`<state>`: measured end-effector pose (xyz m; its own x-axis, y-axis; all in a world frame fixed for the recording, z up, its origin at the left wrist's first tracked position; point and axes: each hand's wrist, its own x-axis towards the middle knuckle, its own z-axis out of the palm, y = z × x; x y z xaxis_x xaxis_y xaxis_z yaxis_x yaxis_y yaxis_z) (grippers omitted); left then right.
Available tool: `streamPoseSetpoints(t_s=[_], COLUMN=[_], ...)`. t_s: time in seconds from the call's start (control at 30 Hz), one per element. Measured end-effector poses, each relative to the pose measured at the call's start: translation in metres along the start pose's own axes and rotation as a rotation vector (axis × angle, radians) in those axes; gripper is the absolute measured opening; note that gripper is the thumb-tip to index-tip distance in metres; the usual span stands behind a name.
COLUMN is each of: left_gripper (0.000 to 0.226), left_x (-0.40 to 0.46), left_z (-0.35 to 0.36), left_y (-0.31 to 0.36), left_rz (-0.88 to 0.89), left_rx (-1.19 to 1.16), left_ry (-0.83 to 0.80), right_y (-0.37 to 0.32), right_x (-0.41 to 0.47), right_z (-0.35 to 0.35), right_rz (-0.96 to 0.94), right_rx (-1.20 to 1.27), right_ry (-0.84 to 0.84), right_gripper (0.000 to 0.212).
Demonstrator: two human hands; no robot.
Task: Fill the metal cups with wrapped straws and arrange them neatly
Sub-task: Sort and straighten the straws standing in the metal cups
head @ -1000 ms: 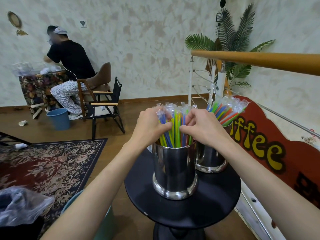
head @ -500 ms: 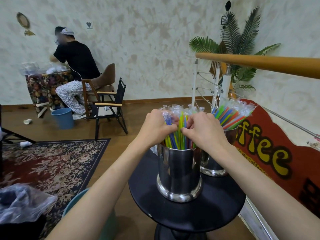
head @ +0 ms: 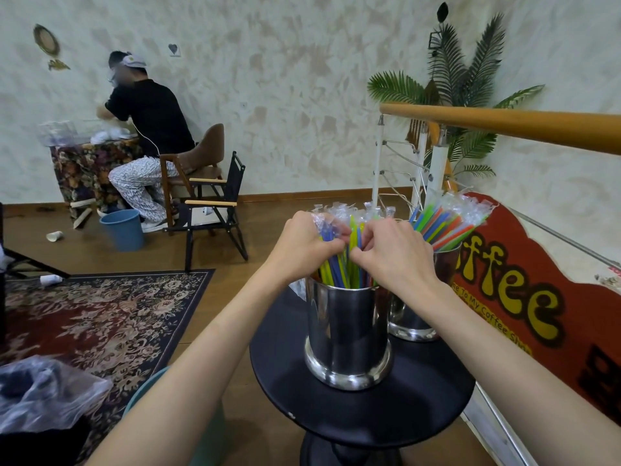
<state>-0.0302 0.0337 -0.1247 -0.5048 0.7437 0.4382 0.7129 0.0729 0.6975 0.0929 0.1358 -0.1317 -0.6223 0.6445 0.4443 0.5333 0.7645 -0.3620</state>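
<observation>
A shiny metal cup (head: 347, 327) stands near the middle of a small round black table (head: 363, 412). It holds a bundle of wrapped straws (head: 346, 237) in blue, green and yellow. My left hand (head: 302, 245) grips the left side of the bundle, and my right hand (head: 391, 252) pinches straws on its right side. Both hands sit just above the cup's rim. A second metal cup (head: 413, 319) stands behind to the right, partly hidden by my right arm, with wrapped straws (head: 447, 223) leaning right.
A wooden handrail (head: 504, 124) and a red coffee sign (head: 524, 297) run along the right. A teal bin (head: 174, 428) and a plastic bag (head: 43, 398) are at lower left. A patterned rug (head: 100, 317), folding chair (head: 215, 210), blue bucket (head: 122, 228) and a seated person (head: 148, 129) lie beyond.
Both hands have closed in on the straw bundle, fingertips now nearly meeting at its middle. The view has shifted slightly; the cups have not moved.
</observation>
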Motion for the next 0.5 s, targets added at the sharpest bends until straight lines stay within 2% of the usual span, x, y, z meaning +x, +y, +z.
streamPoseSetpoints(t_s=[0.13, 0.5], left_gripper=[0.012, 0.008], left_x=[0.0001, -0.0002], left_z=[0.0, 0.0024], left_y=[0.0005, 0.0014], left_rz=[0.001, -0.029], left_rx=[-0.014, -0.019], left_ry=[-0.003, -0.006], right_y=[0.0015, -0.0001], right_x=[0.0016, 0.0065], right_z=[-0.0015, 0.0002], right_rz=[0.023, 0.016], right_rx=[0.059, 0.026], right_ry=[-0.015, -0.078], right_gripper=[0.015, 0.019])
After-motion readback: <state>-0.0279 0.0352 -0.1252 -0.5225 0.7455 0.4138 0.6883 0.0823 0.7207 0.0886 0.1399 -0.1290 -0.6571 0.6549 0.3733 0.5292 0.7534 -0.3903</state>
